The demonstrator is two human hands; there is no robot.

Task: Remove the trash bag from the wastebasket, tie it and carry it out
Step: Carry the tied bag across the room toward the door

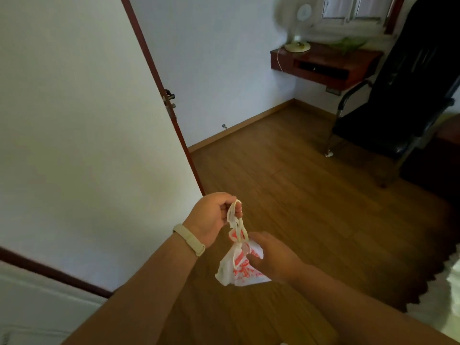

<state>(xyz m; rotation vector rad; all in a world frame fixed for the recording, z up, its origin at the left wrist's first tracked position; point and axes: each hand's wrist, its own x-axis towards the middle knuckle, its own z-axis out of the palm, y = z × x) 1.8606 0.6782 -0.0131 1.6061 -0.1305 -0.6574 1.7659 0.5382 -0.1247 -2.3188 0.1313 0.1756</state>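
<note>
A small white trash bag [239,271] with red print hangs in front of me over the wooden floor. Its handles are twisted together above a knot. My left hand [214,217] pinches the top of the handles and holds the bag up. My right hand [273,257] is cupped against the right side of the bag's body, fingers curled on the plastic. A pale band sits on my left wrist. No wastebasket is in view.
A white door [87,120] with a dark red edge and a latch stands open on the left. A black office chair [403,100] and a wall-mounted wooden shelf [321,63] with a fan are at the back right. A dark rug edge [423,270] lies at the right.
</note>
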